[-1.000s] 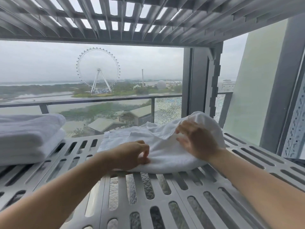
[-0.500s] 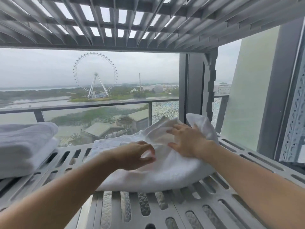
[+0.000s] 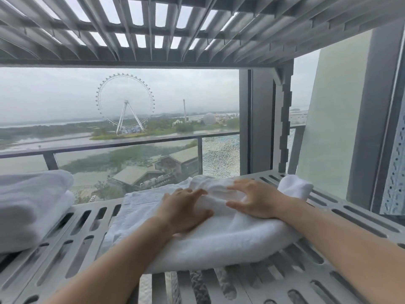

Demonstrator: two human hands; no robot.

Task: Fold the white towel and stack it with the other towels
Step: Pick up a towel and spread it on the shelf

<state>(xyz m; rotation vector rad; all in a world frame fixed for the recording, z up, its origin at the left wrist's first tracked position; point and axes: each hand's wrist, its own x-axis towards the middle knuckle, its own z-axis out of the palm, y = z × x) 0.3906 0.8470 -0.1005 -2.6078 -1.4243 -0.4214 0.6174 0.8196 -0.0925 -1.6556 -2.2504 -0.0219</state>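
White towel (image 3: 219,240) bunched mid-shelf on the slotted grey shelf (image 3: 72,235), left hand (image 3: 182,210) palm-down, fingers spread flat on it, right hand (image 3: 255,199) likewise flat and pressing, neither gripping, folded towels (image 3: 32,205) stacked far left, well apart.

We count one loose white towel (image 3: 219,240) on the slotted shelf (image 3: 72,242), one stack of folded towels (image 3: 30,207) at the left whose layers we cannot number for sure, two bare hands, left hand (image 3: 183,212) and right hand (image 3: 255,199), and one Ferris wheel (image 3: 125,104) outside.
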